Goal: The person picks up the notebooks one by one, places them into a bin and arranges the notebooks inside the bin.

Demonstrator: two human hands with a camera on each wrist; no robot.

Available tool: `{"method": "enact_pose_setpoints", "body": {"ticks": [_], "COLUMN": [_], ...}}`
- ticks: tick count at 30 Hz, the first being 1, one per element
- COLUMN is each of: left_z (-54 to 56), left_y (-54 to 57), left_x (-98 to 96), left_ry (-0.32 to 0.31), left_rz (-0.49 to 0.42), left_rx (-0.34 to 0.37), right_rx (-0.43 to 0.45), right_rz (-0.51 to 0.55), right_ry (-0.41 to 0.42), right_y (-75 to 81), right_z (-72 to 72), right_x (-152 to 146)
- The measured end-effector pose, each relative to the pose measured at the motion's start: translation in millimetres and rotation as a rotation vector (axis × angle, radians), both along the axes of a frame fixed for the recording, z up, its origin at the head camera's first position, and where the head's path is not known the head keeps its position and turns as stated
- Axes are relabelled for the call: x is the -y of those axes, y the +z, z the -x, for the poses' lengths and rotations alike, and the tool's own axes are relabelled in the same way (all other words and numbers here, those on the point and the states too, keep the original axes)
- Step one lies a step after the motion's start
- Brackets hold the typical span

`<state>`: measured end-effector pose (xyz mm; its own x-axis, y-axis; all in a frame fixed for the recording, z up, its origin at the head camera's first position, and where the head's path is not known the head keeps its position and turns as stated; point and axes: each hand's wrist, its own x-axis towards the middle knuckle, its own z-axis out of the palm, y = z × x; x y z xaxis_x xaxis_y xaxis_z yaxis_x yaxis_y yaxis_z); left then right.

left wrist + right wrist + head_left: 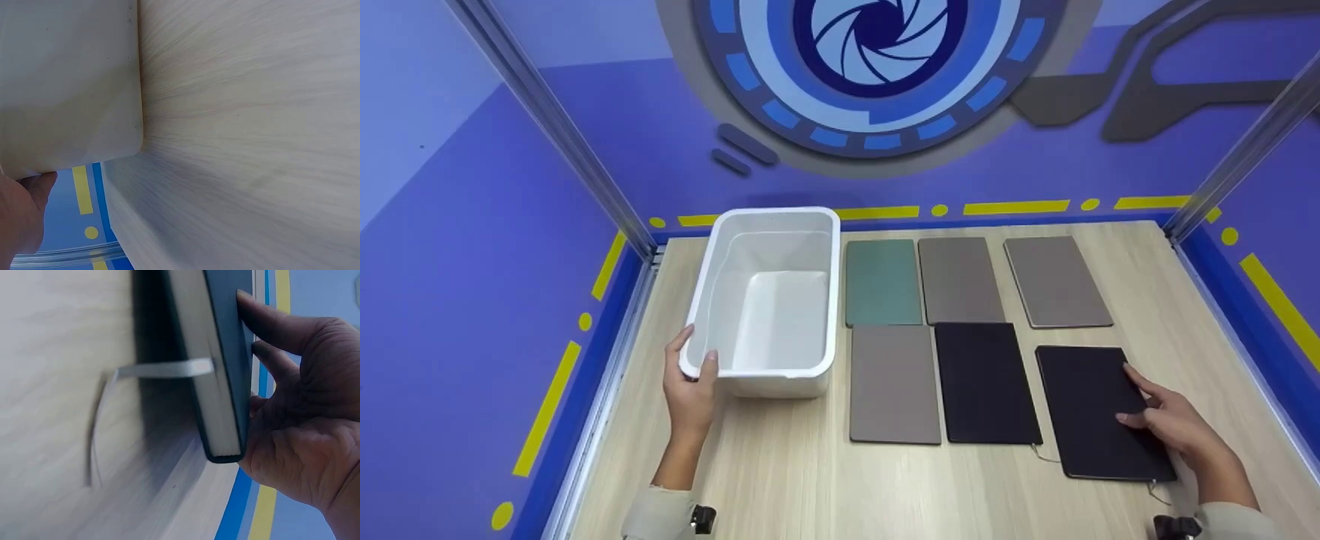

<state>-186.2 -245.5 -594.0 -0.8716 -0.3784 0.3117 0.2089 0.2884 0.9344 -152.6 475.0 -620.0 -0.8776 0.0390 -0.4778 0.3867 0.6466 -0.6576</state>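
At the left, my left hand (690,394) grips the near left corner of a white plastic bin (834,300), thumb over the rim and fingers outside. The bin stands upright with nothing in it. In the left wrist view, part of the hand (22,216) shows beside the bin's wall (73,90). My right hand (1177,427) holds a black notebook (1091,412) by its right side, thumb on the cover; some fingertips are hidden. A pale ribbon bookmark (163,370) trails from its pages in the right wrist view, where shadow lies under the notebook.
Left of the held notebook lie another black notebook (986,382) and a taupe one (895,384). Behind them are a green notebook (883,283) and two more taupe ones (960,281). Purple panels (607,127) wall the wooden table (780,465) at back and sides.
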Motion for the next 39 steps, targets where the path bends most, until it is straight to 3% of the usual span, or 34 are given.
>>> {"method": "enact_pose_setpoints", "body": {"ticks": [14,16,21,24,39], "left_z": [-3.2,-3.7,-2.8,-0.7,0.9], "left_y": [2.8,3.1,3.0,2.2,1.8], "left_x": [1.2,1.5,1.1,0.6,1.7], "left_ry": [-0.007,-0.009,-0.015,-0.025,-0.033], "left_rz": [0.000,-0.011,-0.030,-0.026,-0.042], "left_rx": [0.026,0.024,0.002,-0.014,-0.014], "right_rx": [-0.031,-0.027,-0.040,-0.065,-0.184], "right_rz": [0.246,0.331,0.661,0.810,1.139], "right_ry": [-0.081,-0.123,-0.224,-0.246,-0.235], "right_y": [2.2,4.4,10.4,13.7,43.9], "right_z": [-9.3,-9.7,-12.6,-14.3,-7.0], "right_x": [-6.8,-6.5,-4.7,-2.9,14.1]}}
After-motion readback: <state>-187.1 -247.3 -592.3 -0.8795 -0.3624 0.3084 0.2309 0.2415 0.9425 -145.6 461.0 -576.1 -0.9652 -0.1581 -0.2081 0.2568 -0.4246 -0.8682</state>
